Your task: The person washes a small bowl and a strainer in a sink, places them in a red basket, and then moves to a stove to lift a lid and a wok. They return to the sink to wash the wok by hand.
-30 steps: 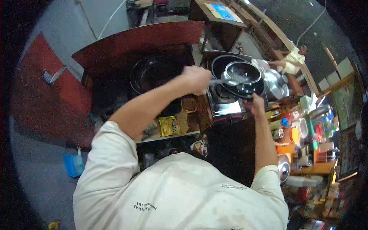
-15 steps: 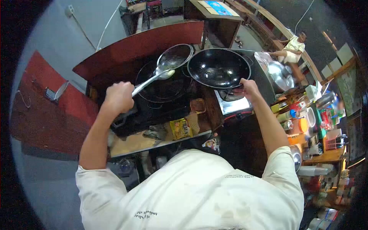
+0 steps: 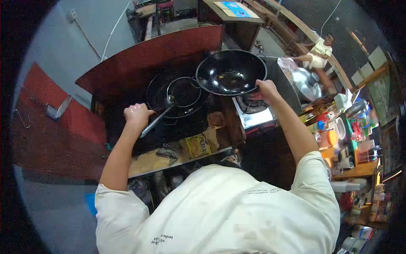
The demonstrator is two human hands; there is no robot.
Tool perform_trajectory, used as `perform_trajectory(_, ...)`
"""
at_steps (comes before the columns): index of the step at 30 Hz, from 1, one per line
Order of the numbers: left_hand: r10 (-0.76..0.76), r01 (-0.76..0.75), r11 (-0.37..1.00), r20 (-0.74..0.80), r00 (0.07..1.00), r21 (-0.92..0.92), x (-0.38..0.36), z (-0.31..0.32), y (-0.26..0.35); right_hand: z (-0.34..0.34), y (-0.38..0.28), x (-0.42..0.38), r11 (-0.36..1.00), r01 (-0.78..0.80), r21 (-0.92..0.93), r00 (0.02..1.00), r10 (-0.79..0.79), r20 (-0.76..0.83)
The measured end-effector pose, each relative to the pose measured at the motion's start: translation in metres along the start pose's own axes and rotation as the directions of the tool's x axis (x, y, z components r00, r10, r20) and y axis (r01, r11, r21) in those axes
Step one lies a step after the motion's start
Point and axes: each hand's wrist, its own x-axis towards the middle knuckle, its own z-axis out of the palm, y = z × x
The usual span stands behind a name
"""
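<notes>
My left hand point(image 3: 138, 115) is over the stove's left part, fingers loosely bent and thumb apart, with nothing visible in it. Just beside it slants the metal handle of a ladle point(image 3: 157, 121), its head at the rim of a round strainer point(image 3: 184, 92). Both rest in a large dark wok point(image 3: 177, 113) on the stove. My right hand point(image 3: 267, 92) grips the near right edge of a black wok point(image 3: 230, 73), which is raised and tilted, with a little shiny liquid inside. Under that hand is a burner point(image 3: 252, 106) with a silver top.
A yellow packet point(image 3: 198, 146) lies on the front ledge near a small brown container point(image 3: 216, 120). A red panel point(image 3: 156, 48) stands behind the stove. At right are a metal lid point(image 3: 305, 84) and shelves of jars point(image 3: 328, 138). A person point(image 3: 320, 53) sits on a bench beyond.
The ladle and strainer have come down into the large wok, and my left hand has let go of the handle. The black wok has moved slightly left and tilted, still in my right hand.
</notes>
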Motion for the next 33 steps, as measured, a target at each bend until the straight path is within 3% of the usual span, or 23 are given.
perform_trajectory(2,-0.020,0.025,0.997,-0.070,0.997,0.067,0.021,0.015,-0.003,0.007,-0.005,0.006,0.999,0.009,-0.046,1.000,-0.009,-0.001)
perform_trajectory(5,0.112,0.003,0.957,-0.381,0.918,0.290,0.027,0.000,-0.001,0.021,-0.012,0.010,0.987,0.020,-0.158,1.000,-0.023,-0.017)
perform_trajectory(6,0.112,0.003,0.957,-0.380,0.918,0.289,0.031,-0.006,-0.005,0.024,-0.014,0.013,0.987,0.019,-0.159,1.000,-0.022,-0.017)
perform_trajectory(8,0.114,0.071,0.945,-0.528,0.841,0.318,0.033,-0.027,-0.017,0.031,-0.016,0.017,0.983,-0.013,-0.182,1.000,0.017,0.024)
perform_trajectory(10,0.033,0.165,0.938,-0.549,0.835,0.306,0.032,-0.054,-0.032,0.041,-0.018,0.010,0.985,0.017,-0.172,1.000,-0.014,0.018)
perform_trajectory(12,0.044,0.153,0.948,-0.591,0.805,0.279,0.019,-0.086,-0.045,0.050,-0.017,0.014,0.986,0.048,-0.158,0.999,-0.047,0.011)
perform_trajectory(14,0.078,0.061,0.976,-0.602,0.795,0.208,0.016,-0.108,-0.047,0.057,-0.009,0.021,0.990,0.013,-0.138,1.000,-0.014,-0.006)
perform_trajectory(16,0.180,-0.077,0.982,-0.714,0.676,0.174,0.034,-0.116,-0.025,0.070,-0.008,0.022,0.990,0.016,-0.138,1.000,-0.017,-0.003)
perform_trajectory(20,0.341,-0.252,0.939,-0.737,0.583,0.235,0.100,-0.126,0.029,0.087,0.019,0.065,0.951,0.123,-0.285,0.992,-0.107,0.071)
perform_trajectory(23,0.383,-0.274,0.922,-0.746,0.545,0.274,0.119,-0.141,0.050,0.097,0.035,0.088,0.798,0.252,-0.547,0.967,-0.232,0.108)
perform_trajectory(24,0.466,-0.360,0.878,-0.732,0.497,0.315,0.120,-0.140,0.055,0.099,0.042,0.094,0.755,0.274,-0.595,0.960,-0.251,0.124)
perform_trajectory(25,0.543,-0.443,0.824,-0.715,0.440,0.354,0.118,-0.137,0.058,0.100,0.049,0.100,0.656,0.452,-0.604,0.886,-0.406,0.223)
perform_trajectory(27,0.594,-0.443,0.798,-0.660,0.460,0.409,0.117,-0.123,0.065,0.104,0.072,0.122,0.529,0.613,-0.587,0.778,-0.534,0.331)
perform_trajectory(28,0.649,-0.447,0.759,-0.603,0.464,0.474,0.118,-0.118,0.065,0.107,0.087,0.145,0.633,0.476,-0.611,0.862,-0.472,0.183)
perform_trajectory(30,0.586,-0.349,0.810,-0.617,0.526,0.471,0.127,-0.129,0.053,0.118,0.086,0.144,0.720,0.329,-0.611,0.920,-0.389,0.038)
perform_trajectory(32,0.530,-0.291,0.847,-0.674,0.514,0.445,0.137,-0.135,0.039,0.139,0.063,0.094,0.267,0.464,-0.844,0.655,-0.745,0.124)
perform_trajectory(33,0.532,-0.290,0.846,-0.669,0.520,0.447,0.135,-0.131,0.039,0.145,0.064,0.096,0.269,0.447,-0.853,0.682,-0.720,0.130)
